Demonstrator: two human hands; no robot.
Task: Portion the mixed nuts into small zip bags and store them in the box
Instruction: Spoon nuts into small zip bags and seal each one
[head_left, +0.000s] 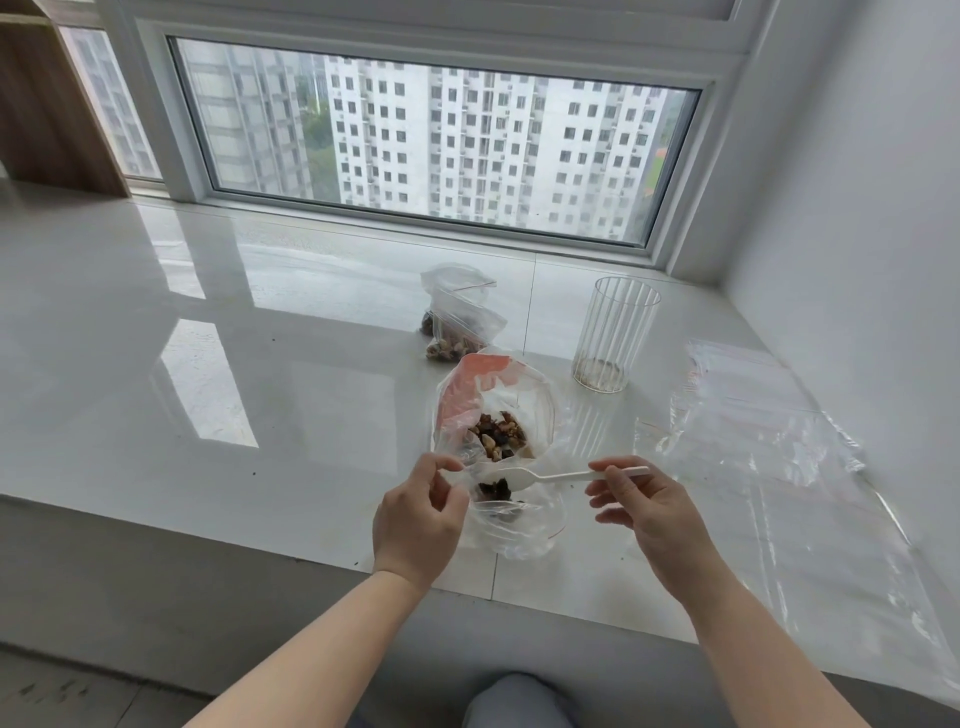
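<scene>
Left hand (415, 519) pinches the rim of a small clear zip bag (514, 525), thumb and forefinger closed on the film, holding the mouth open near the front edge of the glossy white stone sill (208, 364). A few dark nuts already sit inside. The film is thin, limp and slippery, so I judge the stiffer zip strip the best hold; the mouth will likely sag shut if let go.

Just behind it, touching or nearly so, a larger clear bag with a red patch (493, 405) holds the loose mixed nuts (498, 434), light and apt to roll.

Farther back, two filled small bags (457, 322) lie together toward the window.

Right hand (644, 499) grips the handle of a white plastic spoon (540, 475), bowl over the small bag's mouth; whether it is loaded is hard to tell.

Ribbed clear glass tumbler (615, 338) stands upright. Spare flat clear bags (753, 431) lie along the right edge. No box in view.
</scene>
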